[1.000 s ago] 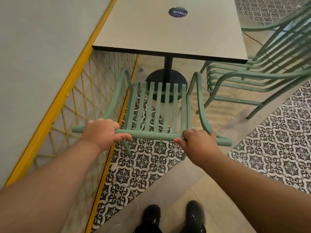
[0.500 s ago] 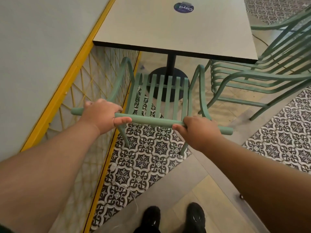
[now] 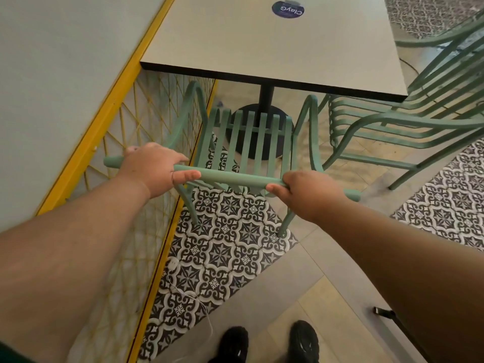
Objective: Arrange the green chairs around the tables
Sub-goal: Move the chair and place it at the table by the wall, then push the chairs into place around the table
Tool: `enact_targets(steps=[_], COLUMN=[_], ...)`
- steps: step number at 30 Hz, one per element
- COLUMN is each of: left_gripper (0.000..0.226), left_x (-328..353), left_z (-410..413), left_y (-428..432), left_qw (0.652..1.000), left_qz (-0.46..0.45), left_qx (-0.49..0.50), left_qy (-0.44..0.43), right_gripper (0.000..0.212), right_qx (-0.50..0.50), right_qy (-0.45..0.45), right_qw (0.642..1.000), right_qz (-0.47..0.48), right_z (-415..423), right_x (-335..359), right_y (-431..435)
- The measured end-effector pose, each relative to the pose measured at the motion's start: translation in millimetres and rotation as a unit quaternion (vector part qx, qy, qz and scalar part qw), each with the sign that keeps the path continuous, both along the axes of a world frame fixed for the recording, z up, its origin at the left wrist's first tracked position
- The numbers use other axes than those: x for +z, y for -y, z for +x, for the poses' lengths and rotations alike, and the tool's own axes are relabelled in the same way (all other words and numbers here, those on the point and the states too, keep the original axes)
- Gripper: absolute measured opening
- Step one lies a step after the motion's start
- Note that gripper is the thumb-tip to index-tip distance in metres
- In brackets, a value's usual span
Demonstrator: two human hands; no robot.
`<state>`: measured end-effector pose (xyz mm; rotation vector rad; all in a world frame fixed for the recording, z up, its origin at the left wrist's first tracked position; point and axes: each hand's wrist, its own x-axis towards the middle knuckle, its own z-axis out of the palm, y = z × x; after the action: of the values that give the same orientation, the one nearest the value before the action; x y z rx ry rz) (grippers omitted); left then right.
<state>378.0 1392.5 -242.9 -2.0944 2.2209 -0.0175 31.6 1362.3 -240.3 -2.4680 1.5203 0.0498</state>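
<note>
The green chair [image 3: 246, 142] stands on the patterned floor [image 3: 225, 244], facing the bench [image 3: 262, 40], with the front of its slatted seat at the bench's near edge. The left hand [image 3: 154, 166] is wrapped round the chair's top rail [image 3: 230, 178] near its left end. The right hand [image 3: 309, 195] grips the same rail towards its right end, fingers curled over and thumb underneath.

The step looks to be sliding the chair in to its place at the bench. To do it well the person should push evenly through both hands, since a harder shove on one side would swing the chair off square.

There is little room on either side. The left armrest runs just beside the yellow lattice barrier [image 3: 136, 121], and the right armrest is near a stack of green chairs [image 3: 392, 121]. A straight line in is therefore safer than any twist.

Two things ahead need watching:
- **The armrests** – their curved fronts rise close under the bench's dark edge and may catch it, so whether they clear cannot be told from here.
- **The pedestal** – the round black base [image 3: 245, 113] shows through the seat slats, and the front legs will probably meet it before the seat is fully tucked – that sets the stopping point.

A slight lift on the rail should ease the rear legs over the tile joints, and a slow final nudge should prevent a knock.
</note>
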Motion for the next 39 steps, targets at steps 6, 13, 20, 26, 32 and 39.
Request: enact_targets(steps=[6,13,20,26,32,39], left_gripper=[0.098,0.097,0.098,0.105,0.105,0.099], left_x=[4,8,8,11,40,140], left_z=[10,15,14,10,-25,-62], left_y=[13,16,15,11,-11,-27], left_qw=[1.000,1.000,0.999,0.997,0.992,0.991], left_qz=[0.004,0.023,0.039,0.042,0.084,-0.045], left_qx=[0.007,0.007,0.019,0.050,0.094,0.079], left_qy=[0.016,0.019,0.026,0.034,-0.028,-0.099], right_gripper=[0.064,0.064,0.068,0.082,0.069,0.093], right_qx=[0.011,0.022,0.030,0.026,0.005,-0.071], right_qy=[-0.004,-0.002,-0.005,-0.011,-0.026,0.052], right_qw=[1.000,1.000,0.999,0.998,0.998,0.994], right_qz=[-0.008,-0.004,-0.030,-0.051,0.063,-0.056], right_z=[12,17,16,15,11,-13], right_x=[-2,-6,-10,-14,8,100], right_y=[11,16,19,19,14,2])
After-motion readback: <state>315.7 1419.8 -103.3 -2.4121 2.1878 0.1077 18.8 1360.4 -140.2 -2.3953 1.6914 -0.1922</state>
